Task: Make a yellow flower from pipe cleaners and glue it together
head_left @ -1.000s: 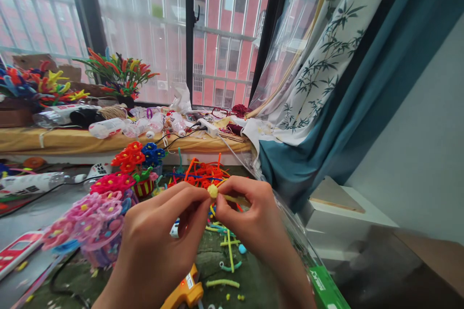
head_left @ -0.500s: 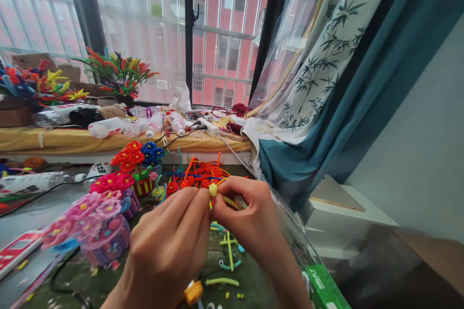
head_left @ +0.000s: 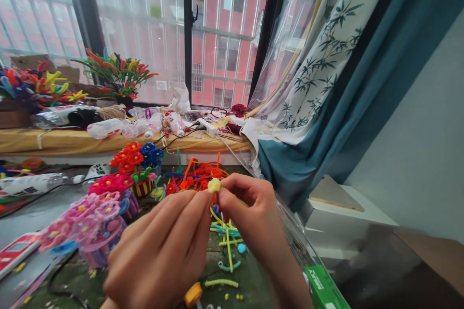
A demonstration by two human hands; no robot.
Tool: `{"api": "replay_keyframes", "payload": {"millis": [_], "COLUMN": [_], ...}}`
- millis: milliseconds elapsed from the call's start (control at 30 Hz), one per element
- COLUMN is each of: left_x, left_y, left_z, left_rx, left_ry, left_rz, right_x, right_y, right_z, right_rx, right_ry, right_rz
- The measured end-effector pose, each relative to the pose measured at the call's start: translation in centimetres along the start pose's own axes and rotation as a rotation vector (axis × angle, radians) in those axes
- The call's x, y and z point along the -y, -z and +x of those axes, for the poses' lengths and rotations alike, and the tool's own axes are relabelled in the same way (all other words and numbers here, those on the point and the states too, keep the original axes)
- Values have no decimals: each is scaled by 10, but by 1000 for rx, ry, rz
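Between my fingertips is a small pale-yellow fuzzy piece [head_left: 213,185], apparently coiled pipe cleaner. My left hand [head_left: 163,241] pinches it from the left, its back toward me and its fingertips mostly hidden. From the right, my right hand [head_left: 252,212] grips it with thumb and index finger. Just behind the hands lies a heap of red and orange pipe cleaners [head_left: 203,171]. Below them, yellow pipe-cleaner pieces [head_left: 229,251] and a short yellow-green strip [head_left: 222,283] rest on the dark green table cover.
Pink pipe-cleaner flowers [head_left: 83,217] in a purple pot stand at left, with red flowers [head_left: 126,157] and blue flowers [head_left: 150,154] behind. An orange-yellow cap-like object [head_left: 193,294] and a green box [head_left: 322,285] are near the front. Plastic bottles [head_left: 105,128] lie on the windowsill.
The yellow piece has risen slightly and shows more fully above the fingertips. My left hand has shifted a little left and lower; my right fingers have moved slightly up and right.
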State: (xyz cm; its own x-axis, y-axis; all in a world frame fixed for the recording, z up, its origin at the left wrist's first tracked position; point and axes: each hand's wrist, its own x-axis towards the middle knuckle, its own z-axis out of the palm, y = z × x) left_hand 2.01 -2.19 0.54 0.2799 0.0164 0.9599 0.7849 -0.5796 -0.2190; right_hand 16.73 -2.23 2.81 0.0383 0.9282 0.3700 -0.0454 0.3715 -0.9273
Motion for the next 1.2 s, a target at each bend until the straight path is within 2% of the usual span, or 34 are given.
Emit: {"api": "replay_keyframes", "payload": {"millis": [67,133,200,267,333,433,533,667,800,1000,1200], "left_x": [-2,-1,3,7,11,14,15,15,15,20,18], "left_y": [5,10,13,13,13,13,13,11,10,11,10], "left_z": [5,12,19,21,21,19,21,26,25,23,26], "left_rx": [70,200,288,345,381,402,427,477,518,634,596], "left_ry": [216,355,383,351,328,372,474,685,856,811,819], "left_rz": [-74,-171,-283,-371,-414,-444,-512,-711,-852,-912,-884], "right_x": [2,4,5,4,3,1,1,3,2,-2,1], "right_y": [2,4,4,3,2,3,7,14,14,14,13], "right_z": [1,3,4,4,4,3,1,0,0,1,1], "right_rx": [15,43,64,76,92,117,155,236,234,230,207], "right_ry": [-21,-51,-73,-80,-74,-52,30,147,123,66,100], "right_rz": [21,40,50,45,44,6,-144,-278,-241,-136,-166]}}
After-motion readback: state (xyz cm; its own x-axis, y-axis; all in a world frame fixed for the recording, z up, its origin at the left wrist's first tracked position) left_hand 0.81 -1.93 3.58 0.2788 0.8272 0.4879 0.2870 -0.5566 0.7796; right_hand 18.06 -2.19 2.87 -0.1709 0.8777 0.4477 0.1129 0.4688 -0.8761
